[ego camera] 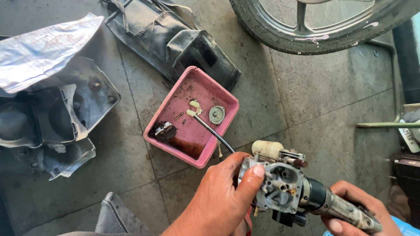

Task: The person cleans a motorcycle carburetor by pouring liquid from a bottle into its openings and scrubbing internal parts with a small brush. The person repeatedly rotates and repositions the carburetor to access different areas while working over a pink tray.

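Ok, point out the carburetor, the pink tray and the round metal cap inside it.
carburetor (280,185): head view, on its open metal face.
pink tray (173,102): head view, on its bare left inner wall.
round metal cap (217,114): head view, on the cap's centre.

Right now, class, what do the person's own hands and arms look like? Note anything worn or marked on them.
Both are bare: no gloves, sleeves, rings or watch in view. The left hand is smudged with dark grease on the fingers and has a short pale thumbnail. The right hand shows only fingers, with short nails, at the picture's lower edge.
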Demonstrator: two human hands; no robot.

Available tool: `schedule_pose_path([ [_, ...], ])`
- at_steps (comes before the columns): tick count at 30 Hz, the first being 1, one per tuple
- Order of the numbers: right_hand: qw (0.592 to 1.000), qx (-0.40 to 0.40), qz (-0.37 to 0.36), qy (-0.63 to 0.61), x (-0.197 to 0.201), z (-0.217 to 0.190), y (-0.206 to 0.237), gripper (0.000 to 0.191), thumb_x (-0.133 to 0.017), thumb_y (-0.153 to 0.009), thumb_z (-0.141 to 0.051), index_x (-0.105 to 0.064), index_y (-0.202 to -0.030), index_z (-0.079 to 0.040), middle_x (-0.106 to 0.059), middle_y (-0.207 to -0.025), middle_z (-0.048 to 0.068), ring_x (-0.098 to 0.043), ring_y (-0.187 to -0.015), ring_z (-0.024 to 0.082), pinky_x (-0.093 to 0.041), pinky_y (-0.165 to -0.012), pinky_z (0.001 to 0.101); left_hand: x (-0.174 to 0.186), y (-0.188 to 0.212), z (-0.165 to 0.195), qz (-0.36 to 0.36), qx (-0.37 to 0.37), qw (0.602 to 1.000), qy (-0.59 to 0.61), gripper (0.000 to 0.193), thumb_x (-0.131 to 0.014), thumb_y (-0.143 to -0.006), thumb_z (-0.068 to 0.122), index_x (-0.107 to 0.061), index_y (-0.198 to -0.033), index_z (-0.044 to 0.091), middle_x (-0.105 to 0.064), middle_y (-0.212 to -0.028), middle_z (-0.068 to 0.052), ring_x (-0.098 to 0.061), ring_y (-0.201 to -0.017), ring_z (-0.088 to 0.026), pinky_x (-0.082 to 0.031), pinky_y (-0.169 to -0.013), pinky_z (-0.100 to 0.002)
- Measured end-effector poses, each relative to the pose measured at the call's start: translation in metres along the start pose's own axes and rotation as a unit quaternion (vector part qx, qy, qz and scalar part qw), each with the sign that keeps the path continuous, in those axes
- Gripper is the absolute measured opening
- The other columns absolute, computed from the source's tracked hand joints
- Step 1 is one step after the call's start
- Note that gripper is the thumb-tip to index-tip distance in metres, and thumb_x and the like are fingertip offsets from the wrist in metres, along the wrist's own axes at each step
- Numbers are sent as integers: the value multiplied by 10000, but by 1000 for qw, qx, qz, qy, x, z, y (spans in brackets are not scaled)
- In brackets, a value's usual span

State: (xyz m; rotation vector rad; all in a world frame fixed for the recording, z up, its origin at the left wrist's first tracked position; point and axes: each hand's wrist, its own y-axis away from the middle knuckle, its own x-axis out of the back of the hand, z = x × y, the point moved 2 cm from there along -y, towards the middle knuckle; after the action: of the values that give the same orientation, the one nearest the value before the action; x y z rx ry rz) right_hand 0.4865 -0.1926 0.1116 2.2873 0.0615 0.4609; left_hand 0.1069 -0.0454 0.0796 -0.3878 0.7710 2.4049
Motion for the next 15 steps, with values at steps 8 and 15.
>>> schedule_pose_path([
  [8,987,13,60,146,13,-2,12,497,-925,-752,-84,-635,-1142,16,-627,-849,157,-690,-707,214,-577,-610,413,-2,4,-2,-49,-40,997,37,743,-545,-877,558,-578,-1339,-23,-696,-752,-91,-632,-522,-115,-522,-480,-286],
  [15,976,113,63,175,18,-2,22,526,-968,-729,-46,-662,-1154,0,-710,-907,146,-745,-802,228,-635,-697,405,-1,6,0,-74,-153,984,45,763,-536,-958,558,-545,-1412,-55,-733,-984,-99,-654,-795,-87,-547,-688,-278],
])
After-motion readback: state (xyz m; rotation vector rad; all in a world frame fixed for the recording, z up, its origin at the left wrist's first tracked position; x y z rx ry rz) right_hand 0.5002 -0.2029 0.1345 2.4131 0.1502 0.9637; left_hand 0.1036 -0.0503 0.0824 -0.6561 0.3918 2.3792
